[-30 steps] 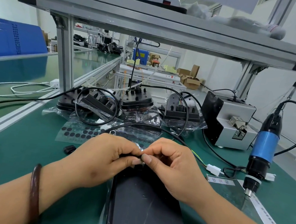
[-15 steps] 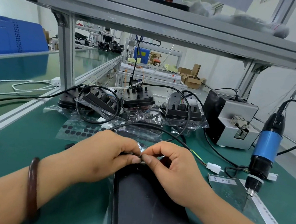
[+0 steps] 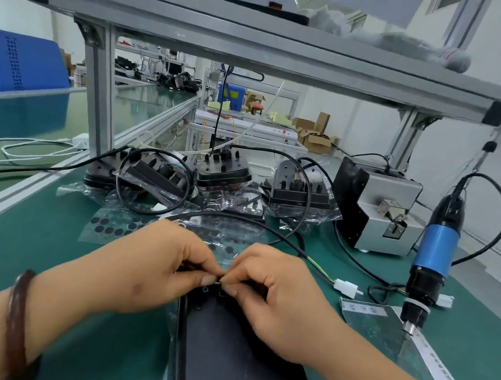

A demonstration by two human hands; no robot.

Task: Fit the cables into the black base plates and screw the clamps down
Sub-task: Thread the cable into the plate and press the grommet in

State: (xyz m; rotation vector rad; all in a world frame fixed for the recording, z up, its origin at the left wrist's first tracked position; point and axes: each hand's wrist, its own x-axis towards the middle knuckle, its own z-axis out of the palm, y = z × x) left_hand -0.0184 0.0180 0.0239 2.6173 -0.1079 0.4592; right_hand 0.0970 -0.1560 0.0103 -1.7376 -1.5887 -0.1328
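Left hand [image 3: 154,269], right hand [image 3: 279,288]: fingertips meeting, pinching.

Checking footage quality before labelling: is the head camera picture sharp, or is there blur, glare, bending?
Head view: lens bows the aluminium beam; frame slightly soft; clear bags glint; the small part that the left hand and right hand pinch is unresolved.

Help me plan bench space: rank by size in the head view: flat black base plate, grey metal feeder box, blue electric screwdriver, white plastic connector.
Black base plate (nearest, so unsure)
Grey feeder box
Blue screwdriver
White connector
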